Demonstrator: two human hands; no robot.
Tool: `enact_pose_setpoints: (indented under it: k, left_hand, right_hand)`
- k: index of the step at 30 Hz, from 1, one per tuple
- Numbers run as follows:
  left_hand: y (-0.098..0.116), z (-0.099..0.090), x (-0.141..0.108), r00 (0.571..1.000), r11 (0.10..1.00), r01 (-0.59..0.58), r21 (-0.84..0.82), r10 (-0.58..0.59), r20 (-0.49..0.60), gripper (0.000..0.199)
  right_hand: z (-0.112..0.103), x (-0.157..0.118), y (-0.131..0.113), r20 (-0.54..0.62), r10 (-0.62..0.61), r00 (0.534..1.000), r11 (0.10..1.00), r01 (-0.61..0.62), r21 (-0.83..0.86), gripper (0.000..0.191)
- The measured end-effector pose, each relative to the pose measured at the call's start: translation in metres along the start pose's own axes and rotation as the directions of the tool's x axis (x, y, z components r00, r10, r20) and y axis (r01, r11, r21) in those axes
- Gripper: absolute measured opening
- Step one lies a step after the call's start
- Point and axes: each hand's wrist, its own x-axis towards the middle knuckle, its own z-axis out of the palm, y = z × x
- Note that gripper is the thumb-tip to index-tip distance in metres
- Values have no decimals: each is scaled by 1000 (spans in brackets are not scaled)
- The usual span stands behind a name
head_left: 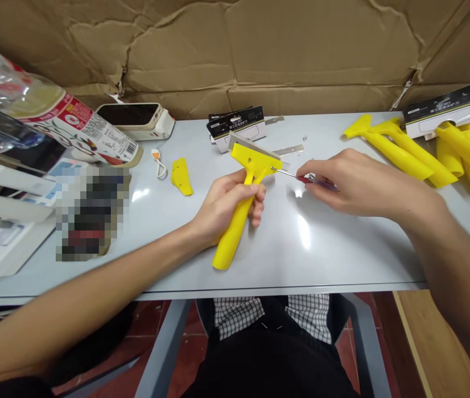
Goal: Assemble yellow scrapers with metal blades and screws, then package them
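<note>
My left hand (232,202) is wrapped round the handle of a yellow scraper (238,224), tilted with its wide head away from me. A flat metal blade (255,146) runs along that head. In my right hand (342,179) is a screwdriver (303,179), pinched between thumb and fingers. Its thin tip touches the right side of the scraper head, near a small screw. Beyond the head, a loose metal blade (288,150) lies on the table, with tiny screws (305,138) scattered close by. A separate yellow plastic piece (182,177) rests to the left.
Several yellow scraper handles (408,149) are piled at the right beside black-and-white packaging (450,110). More packaging (237,127) stands at the back. Along the left are a plastic bottle (89,130), a phone (129,114) on a white device and a short white cable (159,166). Cardboard (301,50) walls the back.
</note>
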Motion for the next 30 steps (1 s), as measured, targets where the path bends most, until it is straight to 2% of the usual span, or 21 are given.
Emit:
enact_pose_setpoints:
  k: [4, 9, 14, 21, 30]
  left_hand:
    - [4, -8, 10, 1000, 1000, 16, -15, -16, -20, 27]
    - [18, -15, 19, 997, 973, 68, -221, -74, -18, 37]
    - [28, -16, 15, 993, 931, 117, -346, -115, 27, 47]
    - [30, -14, 12, 980, 915, 198, -351, -197, 41, 46]
    - [34, -12, 7, 978, 919, 208, -336, -201, 54, 50]
  right_hand:
    - [2, 1, 2, 9, 33, 999, 999, -33, 2, 29]
    - [0, 0, 11, 20, 60, 998, 998, -59, -22, 30]
    - [-3, 1, 16, 45, 85, 995, 996, -85, -6, 30]
    - [-4, 2, 17, 51, 80, 996, 997, -79, -4, 28]
    - [-1, 1, 21, 18, 64, 998, 998, -64, 4, 26]
